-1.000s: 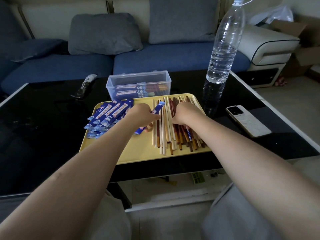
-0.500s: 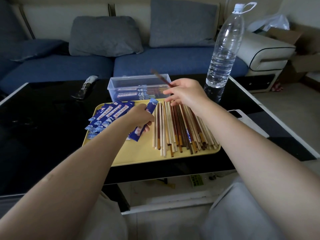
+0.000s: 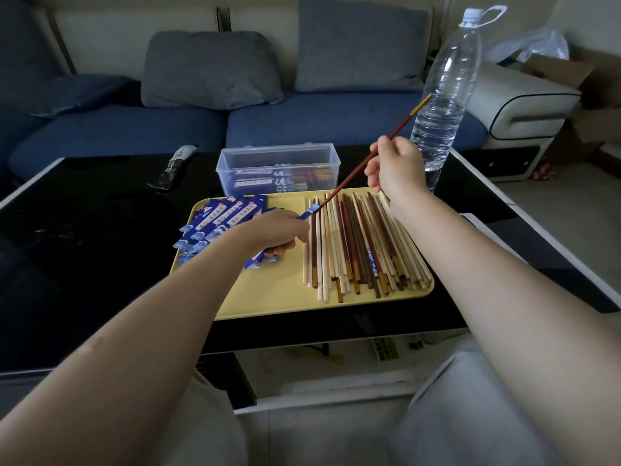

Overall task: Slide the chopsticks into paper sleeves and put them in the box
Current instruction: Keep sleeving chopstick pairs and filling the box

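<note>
My left hand [image 3: 272,233] grips a blue paper sleeve [image 3: 308,212] over the yellow tray [image 3: 268,297]; the sleeve's open end points up and right. My right hand [image 3: 395,169] pinches a reddish-brown chopstick [image 3: 353,176] with a gold top, held slanted, its thin tip at the sleeve's mouth. Several loose chopsticks [image 3: 359,243] lie in a row on the tray's right half. A pile of blue sleeves [image 3: 221,220] lies on its left half. Behind the tray stands a clear plastic box [image 3: 279,168] holding several sleeved chopsticks.
A tall water bottle [image 3: 443,95] stands right behind my right hand. A phone [image 3: 477,220], mostly hidden by my right arm, lies right of the tray. A dark wrapped item [image 3: 174,166] lies on the black table [image 3: 84,247] at the back left. A sofa is beyond.
My right hand lifted one reddish-brown chopstick off the row, swung it round and brought its tip down to the sleeve's mouth. My left hand raised the sleeve slightly toward it.
</note>
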Tool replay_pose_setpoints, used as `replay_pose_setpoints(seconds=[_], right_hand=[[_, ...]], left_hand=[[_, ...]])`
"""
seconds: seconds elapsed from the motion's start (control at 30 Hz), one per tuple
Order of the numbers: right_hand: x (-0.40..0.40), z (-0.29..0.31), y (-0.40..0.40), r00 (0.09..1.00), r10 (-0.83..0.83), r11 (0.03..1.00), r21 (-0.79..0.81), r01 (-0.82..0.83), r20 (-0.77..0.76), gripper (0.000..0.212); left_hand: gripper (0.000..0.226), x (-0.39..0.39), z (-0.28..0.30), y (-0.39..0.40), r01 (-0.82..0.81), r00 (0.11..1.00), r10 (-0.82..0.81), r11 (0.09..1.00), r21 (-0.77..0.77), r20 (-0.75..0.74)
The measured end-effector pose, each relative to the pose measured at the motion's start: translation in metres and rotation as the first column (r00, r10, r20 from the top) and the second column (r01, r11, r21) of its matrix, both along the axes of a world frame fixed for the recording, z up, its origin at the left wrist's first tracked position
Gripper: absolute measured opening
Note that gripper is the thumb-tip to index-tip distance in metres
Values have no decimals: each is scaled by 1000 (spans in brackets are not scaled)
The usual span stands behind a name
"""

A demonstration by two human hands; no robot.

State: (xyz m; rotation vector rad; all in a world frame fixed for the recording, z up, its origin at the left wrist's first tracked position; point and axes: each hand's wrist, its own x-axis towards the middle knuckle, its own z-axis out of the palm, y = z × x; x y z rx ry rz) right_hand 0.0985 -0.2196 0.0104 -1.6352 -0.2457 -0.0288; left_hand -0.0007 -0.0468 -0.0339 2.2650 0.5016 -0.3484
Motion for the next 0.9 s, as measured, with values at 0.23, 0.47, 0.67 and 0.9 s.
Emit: replay_pose_setpoints(seconds=[0.23,0.47,0.67,0.9], right_hand=[[3,-1,1,999,-36,999,21,36,-26,27],[9,-6,-1,998,-57,998,-20,57,-20,27],[4,-22,7,970,163,980,-88,-181,-178,24],[-11,-30,24,873,301,913,-149,-381,-384,21]], left_hand=[[27,0,2,0,-60,995,44,982,-177,-95],[28,-1,2,-1,-44,993,20,980,-195,-119],[28,2,7,-15,-73,993,95,962,-262,72],[15,8,6,-22,-108,930,207,944,-312,303]])
